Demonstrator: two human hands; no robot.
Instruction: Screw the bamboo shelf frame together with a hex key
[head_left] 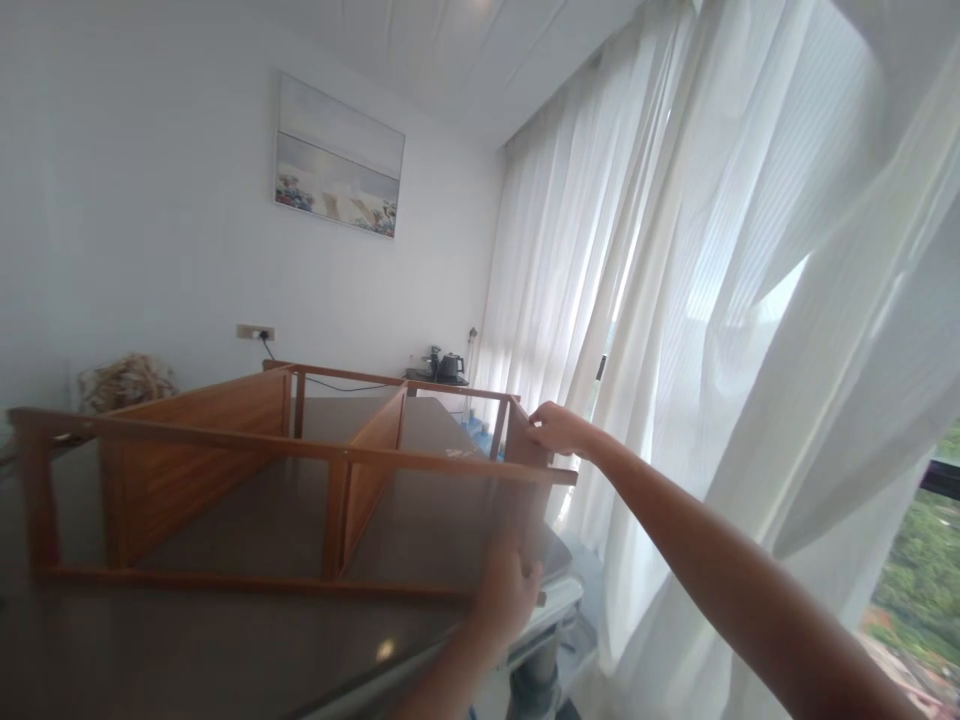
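Dark glossy counter [187, 640] beside white curtains [675, 300] carries an orange-brown wooden shelf frame [225, 437], long axis running left to right; at its right end the left hand [506, 595] clasps the near lower rail, the right hand [559, 428] the farther upper corner, fingers closed.

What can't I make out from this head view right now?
- Head view: left hand grip on the wooden frame, hidden by the hand's own back.
- Fingertips of the right hand, behind the end panel.
- Small dark items at the back, too small.
- Table near side, cut off by the bottom edge.
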